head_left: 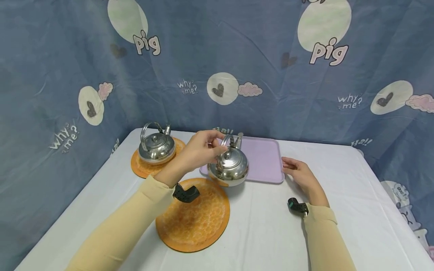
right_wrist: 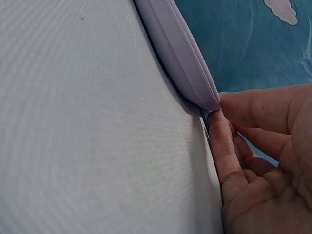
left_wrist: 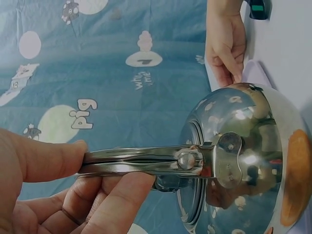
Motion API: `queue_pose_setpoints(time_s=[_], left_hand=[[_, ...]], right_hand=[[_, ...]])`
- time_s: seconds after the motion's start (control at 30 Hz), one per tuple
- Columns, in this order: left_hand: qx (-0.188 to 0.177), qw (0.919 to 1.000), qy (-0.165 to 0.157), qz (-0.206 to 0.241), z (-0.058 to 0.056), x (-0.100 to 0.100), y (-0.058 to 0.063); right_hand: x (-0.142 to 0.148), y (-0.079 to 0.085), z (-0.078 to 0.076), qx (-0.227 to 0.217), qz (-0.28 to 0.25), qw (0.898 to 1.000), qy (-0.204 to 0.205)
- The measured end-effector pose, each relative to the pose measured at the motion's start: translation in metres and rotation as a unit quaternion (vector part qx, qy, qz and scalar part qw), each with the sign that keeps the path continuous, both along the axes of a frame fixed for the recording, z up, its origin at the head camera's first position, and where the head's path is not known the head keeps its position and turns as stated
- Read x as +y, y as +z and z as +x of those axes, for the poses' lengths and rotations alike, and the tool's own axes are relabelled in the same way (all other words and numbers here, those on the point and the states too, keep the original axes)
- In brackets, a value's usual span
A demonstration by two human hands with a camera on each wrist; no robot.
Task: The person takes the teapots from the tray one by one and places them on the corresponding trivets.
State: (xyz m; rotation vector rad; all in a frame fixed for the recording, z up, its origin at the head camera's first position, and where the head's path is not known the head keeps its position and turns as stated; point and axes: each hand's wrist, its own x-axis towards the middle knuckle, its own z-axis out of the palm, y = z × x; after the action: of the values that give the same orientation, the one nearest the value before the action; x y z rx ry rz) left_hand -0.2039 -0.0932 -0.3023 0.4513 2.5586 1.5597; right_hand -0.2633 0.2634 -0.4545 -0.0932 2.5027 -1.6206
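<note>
By its arched handle my left hand (head_left: 202, 149) grips a shiny steel kettle (head_left: 234, 169), thumb on one side and fingers on the other. The kettle overlaps the near-left part of a lilac tray (head_left: 266, 160) in the head view; its spout points to the back. Close up in the left wrist view, the handle (left_wrist: 141, 161) lies between thumb and fingers. At the tray's right side, my right hand (head_left: 301, 175) pinches the edge. In the right wrist view, its thumb (right_wrist: 258, 108) and forefinger meet at the tray's rim (right_wrist: 187, 63).
A second steel kettle (head_left: 157, 147) sits on a round orange mat (head_left: 137, 165) at the back left. Another round orange mat (head_left: 194, 222) lies in front of the tray. Behind the white-covered table (head_left: 264, 233) hangs a blue patterned cloth (head_left: 190, 45).
</note>
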Motion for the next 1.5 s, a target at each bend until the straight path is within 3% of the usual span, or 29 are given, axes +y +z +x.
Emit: queue_pose_setpoints(time_s=[0.53, 0.97, 1.5], left_hand=[[-0.013, 0.9998, 0.0, 0.015, 0.021, -0.02, -0.005], [-0.007, 0.9999, 0.002, -0.013, 0.044, -0.043, -0.016], [-0.004, 0.9991, 0.039, -0.016, 0.075, -0.063, -0.026]], right_hand=[[0.0, -0.002, -0.002, -0.005, -0.001, 1.0, -0.003], [0.002, -0.004, -0.004, -0.004, -0.001, 1.0, -0.005], [0.002, -0.005, -0.004, -0.002, 0.002, 1.0, -0.004]])
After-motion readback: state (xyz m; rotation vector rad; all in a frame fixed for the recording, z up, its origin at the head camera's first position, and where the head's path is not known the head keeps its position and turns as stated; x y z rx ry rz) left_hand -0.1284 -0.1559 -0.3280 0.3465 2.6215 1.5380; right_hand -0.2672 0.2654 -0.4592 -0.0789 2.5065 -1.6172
